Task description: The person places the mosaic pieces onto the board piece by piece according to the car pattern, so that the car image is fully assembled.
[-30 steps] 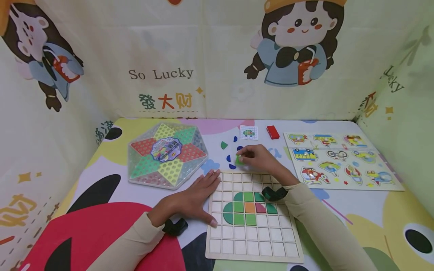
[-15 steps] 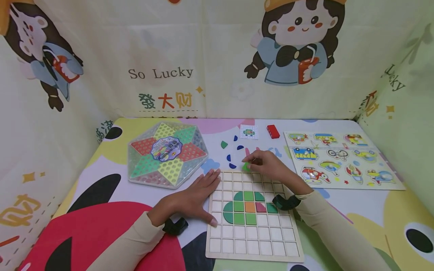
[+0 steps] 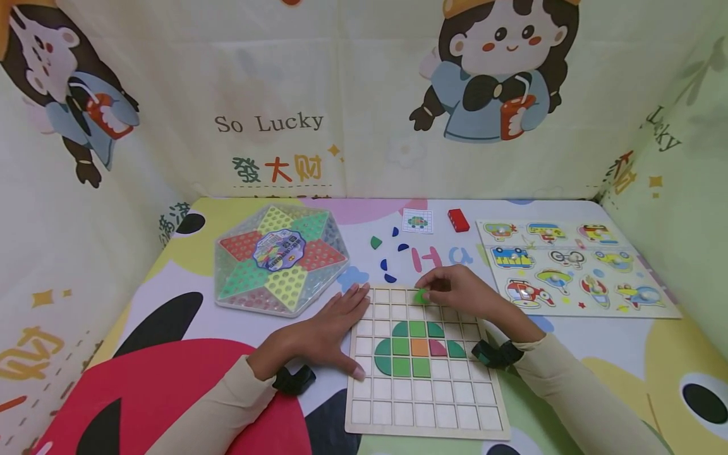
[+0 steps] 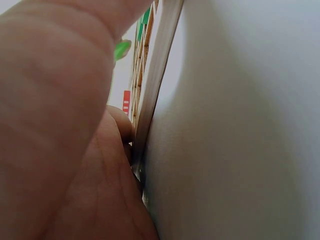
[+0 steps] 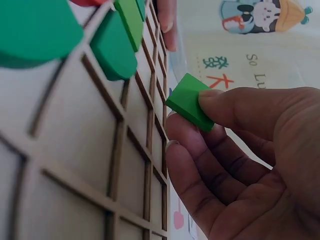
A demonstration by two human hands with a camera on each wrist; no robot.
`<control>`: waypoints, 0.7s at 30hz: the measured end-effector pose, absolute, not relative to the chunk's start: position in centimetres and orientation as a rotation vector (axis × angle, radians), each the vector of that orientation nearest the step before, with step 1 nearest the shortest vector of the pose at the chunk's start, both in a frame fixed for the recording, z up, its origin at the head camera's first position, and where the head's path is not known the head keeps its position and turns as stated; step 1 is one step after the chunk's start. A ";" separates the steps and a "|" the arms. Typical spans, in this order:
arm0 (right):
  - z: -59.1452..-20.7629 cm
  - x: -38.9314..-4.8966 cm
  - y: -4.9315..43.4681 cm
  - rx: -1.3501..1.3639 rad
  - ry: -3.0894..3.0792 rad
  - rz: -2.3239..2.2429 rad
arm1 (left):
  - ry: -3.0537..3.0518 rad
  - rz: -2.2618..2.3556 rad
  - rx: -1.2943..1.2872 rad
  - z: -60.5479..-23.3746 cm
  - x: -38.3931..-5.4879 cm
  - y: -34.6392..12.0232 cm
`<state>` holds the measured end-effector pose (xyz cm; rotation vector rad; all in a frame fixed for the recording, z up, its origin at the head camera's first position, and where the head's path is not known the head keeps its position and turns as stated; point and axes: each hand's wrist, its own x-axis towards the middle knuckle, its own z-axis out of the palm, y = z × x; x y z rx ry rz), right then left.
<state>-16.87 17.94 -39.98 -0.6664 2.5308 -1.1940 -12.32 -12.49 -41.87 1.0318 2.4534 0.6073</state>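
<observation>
My right hand [image 3: 463, 294] pinches a light green square tile [image 5: 190, 100] between thumb and fingers, just above the far edge of the wooden grid board [image 3: 421, 414]. On the board's left edge rests my left hand [image 3: 321, 335], its fingers spread and the thumb over the rim. Set in the board's middle cells are green square tiles [image 3: 401, 368], an orange square tile [image 3: 419, 347], a red rounded tile [image 3: 436, 349] and dark green rounded tiles [image 3: 383, 357]. In the left wrist view the palm [image 4: 105, 185] lies against the board's side [image 4: 157, 65].
Beyond the board lie several dark blue half-round pieces [image 3: 390, 278] and one green piece [image 3: 376, 242]. A pattern card [image 3: 418, 222] and a red block [image 3: 457, 221] are at the back. A hexagonal game board [image 3: 279, 259] stands left, a vehicle puzzle [image 3: 574, 268] right.
My right hand, still pinching the green square tile, has moved right and nearer, from beside the blue pieces to over the board's far edge. The left hand stays in place.
</observation>
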 end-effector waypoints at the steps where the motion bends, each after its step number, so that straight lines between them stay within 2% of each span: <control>1: -40.0 -16.7 18.0 -0.669 2.521 -1.198 | 2.452 0.609 1.032 -41.9 -12.3 -12.5; 21: -39.8 -12.5 19.4 -0.791 2.376 -1.178 | 2.461 0.612 1.030 -41.9 -12.2 -12.4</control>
